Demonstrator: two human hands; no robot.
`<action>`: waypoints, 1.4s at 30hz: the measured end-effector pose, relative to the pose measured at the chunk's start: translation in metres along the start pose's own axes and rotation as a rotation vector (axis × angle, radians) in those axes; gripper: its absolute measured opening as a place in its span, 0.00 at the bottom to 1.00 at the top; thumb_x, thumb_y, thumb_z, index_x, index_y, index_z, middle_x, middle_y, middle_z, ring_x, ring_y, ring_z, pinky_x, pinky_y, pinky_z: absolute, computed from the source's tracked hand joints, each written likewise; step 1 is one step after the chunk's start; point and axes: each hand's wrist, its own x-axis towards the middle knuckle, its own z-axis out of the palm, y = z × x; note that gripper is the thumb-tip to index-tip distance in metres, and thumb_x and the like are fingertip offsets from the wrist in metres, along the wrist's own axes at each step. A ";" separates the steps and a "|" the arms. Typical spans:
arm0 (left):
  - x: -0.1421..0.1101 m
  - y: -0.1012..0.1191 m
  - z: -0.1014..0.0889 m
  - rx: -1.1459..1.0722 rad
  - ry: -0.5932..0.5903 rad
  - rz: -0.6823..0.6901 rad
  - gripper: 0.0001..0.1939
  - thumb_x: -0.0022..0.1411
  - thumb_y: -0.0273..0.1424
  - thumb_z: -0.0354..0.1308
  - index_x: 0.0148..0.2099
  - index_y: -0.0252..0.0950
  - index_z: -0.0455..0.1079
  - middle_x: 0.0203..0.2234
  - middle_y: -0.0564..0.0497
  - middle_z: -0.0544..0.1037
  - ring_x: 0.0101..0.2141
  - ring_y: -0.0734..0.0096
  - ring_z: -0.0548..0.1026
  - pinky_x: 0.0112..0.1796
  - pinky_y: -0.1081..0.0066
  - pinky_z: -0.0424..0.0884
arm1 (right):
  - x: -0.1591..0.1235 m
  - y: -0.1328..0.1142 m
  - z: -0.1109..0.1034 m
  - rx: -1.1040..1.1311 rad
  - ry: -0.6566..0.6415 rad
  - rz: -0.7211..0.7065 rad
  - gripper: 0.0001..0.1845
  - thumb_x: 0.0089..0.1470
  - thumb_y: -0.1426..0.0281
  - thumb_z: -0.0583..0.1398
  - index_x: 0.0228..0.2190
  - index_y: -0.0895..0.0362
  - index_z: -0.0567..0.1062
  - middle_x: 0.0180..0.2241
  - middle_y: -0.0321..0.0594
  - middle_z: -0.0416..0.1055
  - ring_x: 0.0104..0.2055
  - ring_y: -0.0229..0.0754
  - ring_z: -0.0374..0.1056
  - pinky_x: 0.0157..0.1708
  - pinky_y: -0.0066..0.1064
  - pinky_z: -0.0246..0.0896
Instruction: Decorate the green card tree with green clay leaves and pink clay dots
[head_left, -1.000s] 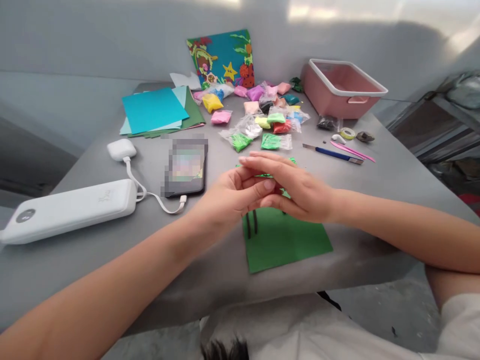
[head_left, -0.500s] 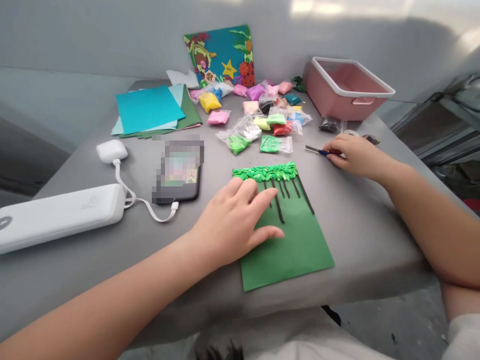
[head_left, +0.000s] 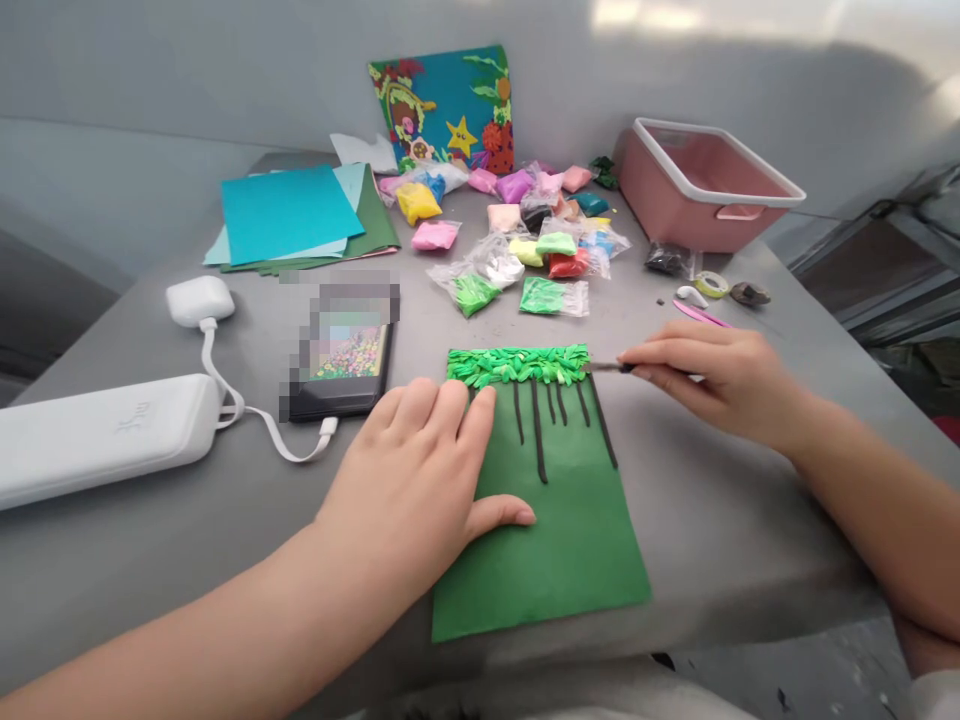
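Note:
A green sheet (head_left: 555, 550) lies on the table before me, with a band of bright green clay leaves (head_left: 525, 364) along its far edge. Thin dark clay strips (head_left: 540, 440) run down from that band. My left hand (head_left: 420, 470) rests flat on the sheet's left side, fingers stretched and thumb apart, holding nothing. Pinched in my right hand (head_left: 720, 375) is a slim craft knife (head_left: 611, 367) with a metal blade and dark handle. Its tip is at the right end of the leaf band; whether it touches the clay I cannot tell.
Bagged coloured clay (head_left: 555, 296) lies beyond the sheet. A pink bin (head_left: 697, 205) stands back right, near a tape roll (head_left: 711, 285) and a pink tool (head_left: 701, 314). On the left are a phone (head_left: 341, 350), a white power bank (head_left: 112, 435) and coloured sheets (head_left: 289, 215). A sea picture (head_left: 442, 105) leans behind.
My right hand has brought the craft knife left and nearer, from the bare table to the leaf band's right end. My left hand has shifted left on the sheet. The view has moved slightly.

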 end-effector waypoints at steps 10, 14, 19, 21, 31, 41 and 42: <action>0.013 -0.004 -0.003 -0.190 0.241 0.102 0.17 0.72 0.27 0.47 0.44 0.29 0.78 0.31 0.42 0.81 0.27 0.58 0.74 0.29 0.61 0.68 | 0.000 -0.021 0.022 -0.086 -0.078 -0.103 0.14 0.66 0.74 0.57 0.49 0.54 0.78 0.40 0.44 0.78 0.38 0.41 0.75 0.36 0.30 0.69; 0.014 -0.003 -0.002 -0.274 0.194 0.144 0.22 0.59 0.12 0.45 0.43 0.31 0.77 0.33 0.46 0.83 0.29 0.61 0.76 0.28 0.65 0.70 | 0.002 -0.022 0.023 -0.135 -0.076 -0.120 0.13 0.66 0.76 0.57 0.48 0.58 0.78 0.40 0.46 0.77 0.38 0.40 0.74 0.37 0.29 0.69; 0.008 0.009 -0.001 -0.294 0.214 0.266 0.21 0.65 0.16 0.47 0.52 0.32 0.77 0.54 0.48 0.82 0.30 0.64 0.76 0.30 0.64 0.76 | 0.001 -0.022 0.025 -0.139 -0.090 -0.128 0.12 0.65 0.77 0.57 0.47 0.60 0.78 0.39 0.46 0.77 0.38 0.39 0.74 0.38 0.27 0.70; 0.005 0.016 0.000 -0.274 0.222 0.303 0.17 0.72 0.26 0.49 0.54 0.31 0.78 0.58 0.47 0.79 0.27 0.65 0.75 0.28 0.64 0.76 | 0.001 -0.022 0.026 -0.126 -0.080 -0.120 0.12 0.65 0.77 0.57 0.47 0.60 0.78 0.39 0.45 0.76 0.38 0.38 0.74 0.38 0.27 0.70; 0.005 0.020 -0.003 -0.143 0.246 0.315 0.29 0.69 0.50 0.56 0.54 0.29 0.80 0.55 0.43 0.80 0.28 0.62 0.77 0.26 0.62 0.76 | 0.000 -0.023 0.027 -0.131 -0.077 -0.103 0.13 0.67 0.75 0.56 0.48 0.58 0.78 0.39 0.44 0.77 0.38 0.37 0.74 0.37 0.27 0.70; 0.009 0.022 0.002 -0.130 0.214 0.304 0.26 0.63 0.48 0.65 0.52 0.30 0.80 0.54 0.44 0.82 0.29 0.62 0.76 0.26 0.62 0.75 | -0.005 -0.025 0.031 -0.118 -0.066 -0.059 0.13 0.67 0.75 0.56 0.49 0.56 0.78 0.40 0.43 0.76 0.38 0.37 0.73 0.37 0.28 0.68; 0.009 0.022 0.002 -0.133 0.216 0.303 0.26 0.62 0.47 0.66 0.51 0.30 0.80 0.54 0.44 0.82 0.29 0.62 0.76 0.26 0.63 0.75 | -0.005 -0.025 0.031 -0.116 -0.068 -0.060 0.13 0.67 0.75 0.56 0.49 0.56 0.77 0.40 0.43 0.76 0.38 0.37 0.73 0.37 0.28 0.68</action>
